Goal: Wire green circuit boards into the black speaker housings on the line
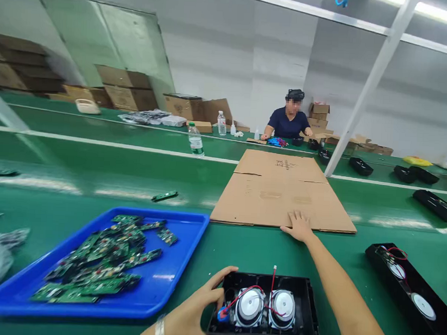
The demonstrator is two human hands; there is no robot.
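Note:
My left hand [201,306] grips the left end of a black speaker housing [308,307] at the front of the green bench. Inside it sit two round silver speakers [249,305] with red wires, one wire standing upright, and a blue part [223,314] near my thumb. My right arm reaches forward past the housing. Flat on the near edge of a cardboard sheet [244,203] lies my right hand [299,226], its fingers spread and holding nothing.
A blue tray [180,280] piled with green circuit boards [106,256] stands at left. Another black housing [408,292] lies at right. One loose board [164,196] and a water bottle [195,140] are farther back. A person [290,118] sits across the bench near a slanted white post [370,90].

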